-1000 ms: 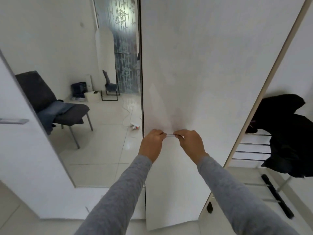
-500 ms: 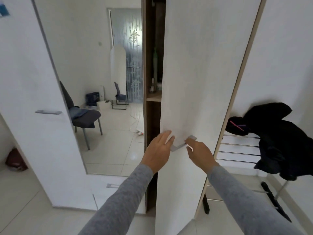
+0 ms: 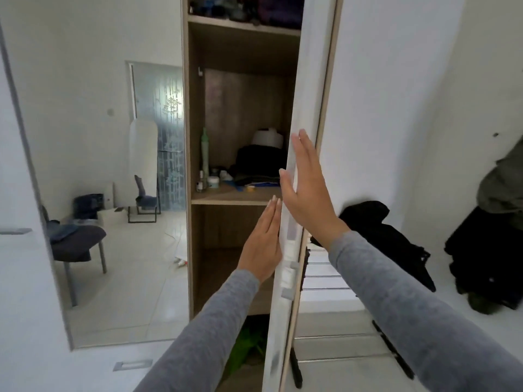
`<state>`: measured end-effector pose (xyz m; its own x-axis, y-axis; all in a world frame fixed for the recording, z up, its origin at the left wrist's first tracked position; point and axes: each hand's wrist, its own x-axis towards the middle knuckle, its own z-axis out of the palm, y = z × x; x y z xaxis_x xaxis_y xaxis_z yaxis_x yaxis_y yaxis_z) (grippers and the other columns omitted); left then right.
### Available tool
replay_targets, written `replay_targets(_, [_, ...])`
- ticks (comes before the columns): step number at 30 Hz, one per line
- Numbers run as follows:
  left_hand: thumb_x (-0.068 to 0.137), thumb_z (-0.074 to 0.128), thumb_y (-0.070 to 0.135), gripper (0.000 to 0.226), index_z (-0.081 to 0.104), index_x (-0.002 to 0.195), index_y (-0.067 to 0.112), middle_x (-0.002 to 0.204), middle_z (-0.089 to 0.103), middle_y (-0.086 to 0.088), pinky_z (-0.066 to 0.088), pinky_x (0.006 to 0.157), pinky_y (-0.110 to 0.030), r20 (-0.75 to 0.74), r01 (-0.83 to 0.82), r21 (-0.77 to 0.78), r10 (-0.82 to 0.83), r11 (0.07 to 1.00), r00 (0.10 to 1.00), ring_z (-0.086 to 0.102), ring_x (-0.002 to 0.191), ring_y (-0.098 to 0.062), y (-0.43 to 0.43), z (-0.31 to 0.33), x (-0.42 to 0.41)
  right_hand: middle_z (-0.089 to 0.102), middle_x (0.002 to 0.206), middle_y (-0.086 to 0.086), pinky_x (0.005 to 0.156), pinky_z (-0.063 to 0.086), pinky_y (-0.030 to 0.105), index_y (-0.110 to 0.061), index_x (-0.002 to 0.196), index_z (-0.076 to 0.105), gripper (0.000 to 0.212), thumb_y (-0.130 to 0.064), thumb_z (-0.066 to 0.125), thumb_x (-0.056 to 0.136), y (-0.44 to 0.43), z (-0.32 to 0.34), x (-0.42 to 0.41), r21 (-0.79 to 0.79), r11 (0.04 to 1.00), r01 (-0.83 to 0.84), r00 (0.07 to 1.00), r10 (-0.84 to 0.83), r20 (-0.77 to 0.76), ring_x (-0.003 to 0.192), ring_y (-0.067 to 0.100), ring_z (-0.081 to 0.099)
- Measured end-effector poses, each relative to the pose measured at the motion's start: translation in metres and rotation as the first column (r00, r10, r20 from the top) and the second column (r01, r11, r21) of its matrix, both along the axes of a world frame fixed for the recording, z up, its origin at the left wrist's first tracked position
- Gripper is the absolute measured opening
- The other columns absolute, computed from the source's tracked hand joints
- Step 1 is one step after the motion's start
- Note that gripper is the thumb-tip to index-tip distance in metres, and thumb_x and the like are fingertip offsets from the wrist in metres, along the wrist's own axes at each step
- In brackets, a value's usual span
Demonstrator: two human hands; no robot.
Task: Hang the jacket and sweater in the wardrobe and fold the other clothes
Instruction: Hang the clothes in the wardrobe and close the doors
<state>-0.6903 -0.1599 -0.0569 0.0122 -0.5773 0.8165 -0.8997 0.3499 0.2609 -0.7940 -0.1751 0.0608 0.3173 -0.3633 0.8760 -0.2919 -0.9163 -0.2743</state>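
Both hands are flat and straight-fingered, grasping nothing: the left hand (image 3: 264, 244) and the right hand (image 3: 307, 190) press either side of the wardrobe door (image 3: 311, 80) — probably steadying it open for hanging.

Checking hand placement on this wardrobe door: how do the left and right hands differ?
The left hand sits lower, at the free edge of the wardrobe door; the right hand sits higher, flat against its white face. The left hand's thumb is hidden; the right hand's thumb sticks out leftward. Both have straight fingers pointing up and grip nothing.
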Motion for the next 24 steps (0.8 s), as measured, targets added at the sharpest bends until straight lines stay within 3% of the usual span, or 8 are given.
replay_targets(2, [0.093,0.051,0.004,0.066,0.016,0.149,0.009,0.156,0.017,-0.005,0.044,0.101,-0.026,-0.020,0.067,-0.025,-0.068,0.997,0.998,0.030,0.133,-0.003,-0.011,0.010,-0.015,0.000,0.160,0.000,0.097,0.005,-0.008,-0.016,0.151,0.012,0.063,-0.017,0.046,0.098,-0.002,0.015,-0.014,-0.078,0.993,0.086,0.996,-0.087,-0.004,0.143,0.003,0.000])
replay_targets(4, [0.095,0.043,0.015,0.060,0.017,0.149,0.010,0.156,0.015,-0.002,0.048,0.086,-0.019,0.000,0.132,-0.047,-0.132,0.990,0.991,0.044,0.121,-0.007,-0.022,0.018,-0.025,-0.004,0.160,0.003,0.093,0.010,-0.010,-0.013,0.151,0.011,0.067,-0.009,0.049,0.096,-0.007,0.022,-0.029,-0.113,0.983,0.143,0.989,-0.145,-0.016,0.140,0.001,-0.003])
replay_targets(6, [0.096,0.029,0.031,0.058,0.015,0.150,0.014,0.156,0.012,0.004,0.052,0.079,-0.020,0.007,0.208,-0.059,-0.208,0.976,0.978,0.055,0.110,-0.015,-0.037,0.023,-0.036,-0.005,0.160,0.006,0.092,0.015,-0.010,-0.008,0.151,0.012,0.068,-0.002,0.048,0.093,-0.014,0.024,-0.044,-0.133,0.973,0.190,0.981,-0.194,-0.019,0.138,-0.003,-0.004])
replay_targets(9, [0.100,0.024,0.035,0.055,0.006,0.151,0.027,0.158,0.008,0.010,0.055,0.084,-0.031,-0.005,0.342,-0.070,-0.343,0.937,0.939,0.060,0.105,-0.017,-0.061,0.031,-0.054,-0.003,0.159,0.013,0.089,0.017,-0.010,0.000,0.149,0.014,0.066,0.006,0.045,0.091,-0.024,0.022,-0.065,-0.147,0.956,0.255,0.967,-0.255,0.019,0.133,-0.019,-0.010])
replay_targets(11, [0.102,0.028,0.032,0.056,0.000,0.150,0.035,0.158,0.003,0.015,0.050,0.094,-0.026,-0.026,0.441,-0.078,-0.444,0.894,0.896,0.051,0.121,-0.012,-0.076,0.039,-0.065,-0.002,0.157,0.018,0.093,0.014,-0.009,0.002,0.148,0.015,0.065,0.009,0.042,0.089,-0.032,0.021,-0.073,-0.167,0.931,0.324,0.946,-0.319,0.053,0.136,-0.015,-0.011])
replay_targets(14, [0.101,0.028,0.036,0.057,-0.002,0.150,0.032,0.158,-0.005,0.015,0.018,0.109,-0.010,-0.021,0.523,-0.079,-0.526,0.848,0.850,0.011,0.144,-0.004,-0.094,0.048,-0.089,-0.001,0.156,0.021,0.100,0.011,-0.004,0.005,0.146,0.017,0.066,0.014,0.042,0.087,-0.051,0.021,-0.092,-0.195,0.880,0.434,0.901,-0.423,0.096,0.145,0.015,-0.001])
replay_targets(19, [0.098,0.019,0.047,0.062,-0.011,0.148,0.025,0.152,-0.024,0.018,0.008,0.118,-0.028,0.028,0.548,-0.010,-0.548,0.836,0.836,-0.017,0.141,0.001,-0.127,0.049,-0.116,0.002,0.154,0.024,0.114,0.005,0.010,0.009,0.145,0.019,0.061,0.012,0.041,0.087,-0.077,0.019,-0.121,-0.244,0.755,0.609,0.791,-0.599,0.122,0.144,0.015,-0.004])
replay_targets(24, [0.101,0.025,0.040,0.061,-0.012,0.147,0.021,0.154,-0.019,0.009,0.007,0.120,-0.033,0.134,0.549,0.005,-0.545,0.836,0.828,-0.022,0.140,-0.001,-0.166,0.046,-0.128,0.004,0.153,0.031,0.119,0.003,0.029,0.011,0.143,0.022,0.057,-0.003,0.025,0.088,-0.102,0.012,-0.135,-0.276,0.530,0.802,0.573,-0.813,0.101,0.144,0.039,0.002])
